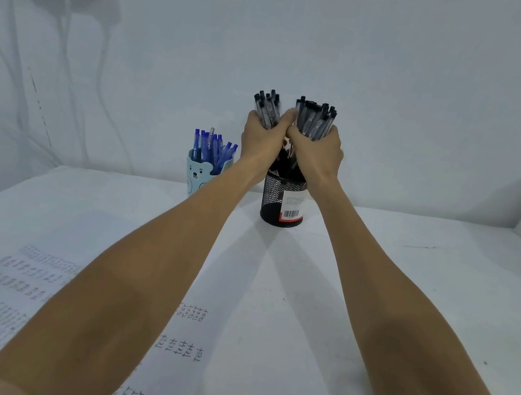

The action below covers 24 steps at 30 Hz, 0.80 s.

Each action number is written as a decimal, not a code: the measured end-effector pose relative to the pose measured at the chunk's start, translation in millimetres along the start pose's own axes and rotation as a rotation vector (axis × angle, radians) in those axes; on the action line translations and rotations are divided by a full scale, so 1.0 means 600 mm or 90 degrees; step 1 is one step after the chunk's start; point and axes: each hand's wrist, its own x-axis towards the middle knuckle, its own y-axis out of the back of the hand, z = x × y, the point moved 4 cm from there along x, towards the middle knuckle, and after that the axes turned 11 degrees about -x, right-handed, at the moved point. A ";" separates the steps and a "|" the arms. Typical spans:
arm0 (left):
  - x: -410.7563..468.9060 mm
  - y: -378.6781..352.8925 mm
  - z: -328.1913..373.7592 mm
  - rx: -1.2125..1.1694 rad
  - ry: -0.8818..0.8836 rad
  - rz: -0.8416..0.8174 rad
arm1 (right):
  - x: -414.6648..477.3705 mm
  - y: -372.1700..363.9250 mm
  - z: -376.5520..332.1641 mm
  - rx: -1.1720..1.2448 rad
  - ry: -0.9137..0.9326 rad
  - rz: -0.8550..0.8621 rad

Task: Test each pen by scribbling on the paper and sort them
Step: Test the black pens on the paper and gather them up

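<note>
**A:** What are the hands doing?

**B:** They are side by side with the thumbs touching, raised over the black mesh holder (pixel 274 199). The left hand (pixel 262 138) is curled tight round a bundle of black pens (pixel 266 107). The right hand (pixel 316 151) clutches a second bundle (pixel 315 118), which is fuller. All the caps point up.

**A:** And the holder?

**B:** It stands upright on the white table (pixel 375 287), directly below the hands, with a barcode label on its side. Dark pen ends show between the wrists just over its rim. I cannot tell whether they reach inside.

**A:** What else is there?

**B:** Just left of the holder is a pale blue bear cup (pixel 198 176) with blue pens (pixel 212 148) standing in it. Nearer the person, partly under the left forearm, the paper (pixel 183 351) lies flat, covered with rows of handwritten "Test".
</note>
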 end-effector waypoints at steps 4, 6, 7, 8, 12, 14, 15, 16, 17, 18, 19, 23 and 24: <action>-0.023 -0.008 -0.005 0.008 0.068 -0.090 | -0.009 0.005 0.014 0.054 -0.001 -0.075; -0.032 -0.012 -0.005 0.014 0.078 -0.140 | -0.014 0.005 0.019 0.064 0.011 -0.100; -0.035 -0.013 -0.002 0.013 0.071 -0.144 | -0.016 0.003 0.019 0.066 0.015 -0.108; -0.038 -0.011 0.000 0.011 0.062 -0.138 | -0.019 0.002 0.019 0.068 0.016 -0.111; -0.048 -0.013 0.004 0.012 0.073 -0.109 | -0.031 0.001 0.012 0.060 0.024 -0.082; -0.048 -0.011 0.004 -0.007 0.095 -0.086 | -0.035 -0.002 0.010 0.054 0.008 -0.050; -0.051 -0.012 0.006 -0.002 0.088 -0.083 | -0.035 -0.004 0.010 0.047 -0.003 -0.026; -0.052 -0.012 0.007 0.009 0.067 -0.084 | -0.036 -0.005 0.009 0.041 -0.012 -0.001; -0.051 -0.013 0.007 0.017 0.039 -0.087 | -0.037 -0.006 0.008 0.032 -0.015 0.021; -0.050 -0.014 0.005 0.017 0.010 -0.091 | -0.037 -0.007 0.005 0.021 -0.010 0.036; -0.050 -0.014 0.003 0.010 -0.005 -0.094 | -0.038 -0.007 0.003 0.009 0.000 0.047; -0.057 -0.006 0.011 -0.034 0.004 -0.075 | -0.036 -0.007 0.007 0.015 -0.015 0.066; -0.056 -0.005 0.011 -0.038 0.009 -0.075 | -0.037 -0.006 0.009 0.020 -0.022 0.077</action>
